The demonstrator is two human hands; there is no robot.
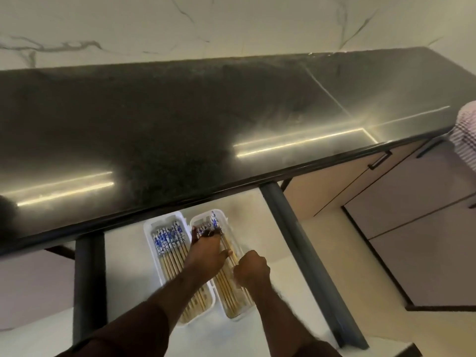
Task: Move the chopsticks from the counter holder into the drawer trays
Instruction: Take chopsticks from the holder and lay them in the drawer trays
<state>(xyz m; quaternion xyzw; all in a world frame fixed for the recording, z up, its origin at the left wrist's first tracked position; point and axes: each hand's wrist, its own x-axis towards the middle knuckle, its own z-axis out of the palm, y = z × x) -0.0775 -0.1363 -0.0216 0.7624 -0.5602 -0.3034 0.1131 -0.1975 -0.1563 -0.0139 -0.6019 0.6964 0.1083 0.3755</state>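
Counter (180,119) — dark speckled stone, polished, carrying bright streaks of reflected light; a pale marble-veined wall (154,27) behind it. Cabinet fronts (412,228) with dark bar handles to the right.

Drawer (270,228) — pulled out beneath the counter's front edge, pale floor, dark side rails. Two white trays side by side near its middle.

Left tray (150,243) — a packed row of chopsticks (170,251), light wood shafts with blue-and-white patterned tops, tops pointing toward the counter.

Right tray (226,222) — fewer chopsticks of the same kind lying lengthwise; one patterned top reaches its far end.

Left hand (206,251) — laid flat over the right tray, fingers extended onto the chopstick tops near the far end, forearm crossing the left tray's near corner.

Right hand (251,269) — curled at the right tray's right edge; it appears to pinch the shafts, though the grip itself is hidden.

Open drawer floor lies right of the trays up to the rail, and a narrower strip left of them.
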